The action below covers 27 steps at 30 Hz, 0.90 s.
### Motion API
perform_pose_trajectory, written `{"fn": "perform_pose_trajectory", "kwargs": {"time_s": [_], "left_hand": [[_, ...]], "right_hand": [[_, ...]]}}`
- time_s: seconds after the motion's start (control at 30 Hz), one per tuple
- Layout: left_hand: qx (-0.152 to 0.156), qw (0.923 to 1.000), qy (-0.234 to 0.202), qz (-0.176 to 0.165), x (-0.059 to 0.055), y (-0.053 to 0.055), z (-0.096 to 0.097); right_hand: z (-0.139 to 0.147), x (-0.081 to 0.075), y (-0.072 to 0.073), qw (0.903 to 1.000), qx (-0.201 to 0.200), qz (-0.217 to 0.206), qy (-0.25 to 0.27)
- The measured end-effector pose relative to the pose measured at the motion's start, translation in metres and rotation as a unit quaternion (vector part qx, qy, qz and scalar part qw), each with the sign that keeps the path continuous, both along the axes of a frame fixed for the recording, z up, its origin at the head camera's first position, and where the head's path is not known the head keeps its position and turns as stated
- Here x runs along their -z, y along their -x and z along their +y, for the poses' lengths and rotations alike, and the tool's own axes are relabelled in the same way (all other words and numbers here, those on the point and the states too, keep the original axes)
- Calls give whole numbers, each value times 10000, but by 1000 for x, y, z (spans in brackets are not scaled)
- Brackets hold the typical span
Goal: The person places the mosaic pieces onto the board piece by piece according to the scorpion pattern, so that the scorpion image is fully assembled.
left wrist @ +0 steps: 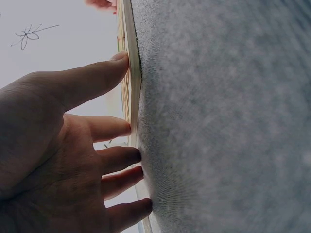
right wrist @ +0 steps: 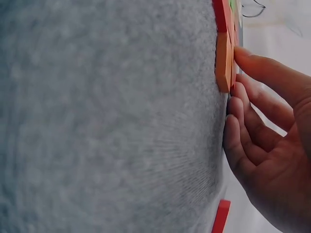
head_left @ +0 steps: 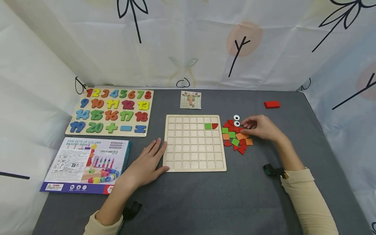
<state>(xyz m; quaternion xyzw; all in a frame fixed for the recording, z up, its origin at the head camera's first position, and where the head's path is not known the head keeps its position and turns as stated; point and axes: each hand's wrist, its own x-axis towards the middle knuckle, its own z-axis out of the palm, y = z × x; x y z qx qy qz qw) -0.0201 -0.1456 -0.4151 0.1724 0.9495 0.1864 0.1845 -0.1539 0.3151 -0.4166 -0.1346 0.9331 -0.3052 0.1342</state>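
Observation:
A wooden grid board (head_left: 194,143) lies mid-table, with a green square (head_left: 208,126) and a red quarter-round piece (head_left: 215,126) side by side in its upper right cells. My left hand (head_left: 148,163) lies with spread fingers along the board's left edge, thumb at the lower left corner. In the left wrist view, the thumb and fingertips meet the board's rim (left wrist: 132,87). Right of the board is a pile of red, green and orange pieces (head_left: 232,134). My right hand (head_left: 258,129) reaches into its right side, thumb by an orange piece (right wrist: 223,63), fingers loosely bent and apart from the thumb.
A pattern card (head_left: 191,100) lies behind the board. Two white eye discs (head_left: 236,117) sit at the pile's top. At the left are a number puzzle board (head_left: 111,112) and a boxed set (head_left: 85,164). A red block (head_left: 272,104) lies back right.

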Motion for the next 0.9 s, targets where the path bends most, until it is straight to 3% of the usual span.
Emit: {"fn": "perform_pose_trajectory", "kwargs": {"time_s": [0.37,0.9], "left_hand": [[8,10000,0,-11,-1,0,-1],[-17,9999,0,-103,-1,1,-1]], "right_hand": [[-10,-3,2,9994,2,129,-309],[6,-2,7,9994,68,74,-339]]}}
